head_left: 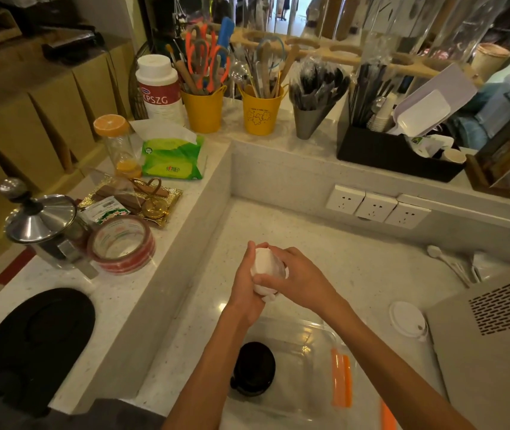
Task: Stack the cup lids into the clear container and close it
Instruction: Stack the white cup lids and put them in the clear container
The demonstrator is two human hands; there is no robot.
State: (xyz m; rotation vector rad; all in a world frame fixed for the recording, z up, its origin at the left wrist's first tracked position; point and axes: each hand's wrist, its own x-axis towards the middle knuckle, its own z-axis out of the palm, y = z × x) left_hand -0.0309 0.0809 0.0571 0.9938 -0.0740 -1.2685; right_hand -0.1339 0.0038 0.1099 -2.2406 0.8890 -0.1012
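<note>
Both hands hold a stack of white cup lids [266, 264] above the middle of the lower counter. My left hand [249, 283] grips the stack from the left, and my right hand [294, 274] wraps it from the right. Below my forearms, near the front edge, sits the clear container [306, 355] with orange clips [340, 380] on its right side. A stack of black lids [255, 367] rests inside the container at its left. One more white lid [408, 319] lies on the counter to the right.
A grey vented appliance [492, 346] fills the right side. White spoons [447, 262] lie near it. The raised ledge on the left holds a tape roll [121, 243], a steel press pot [42, 225] and a black mat [36, 336]. Wall sockets [374, 206] are behind.
</note>
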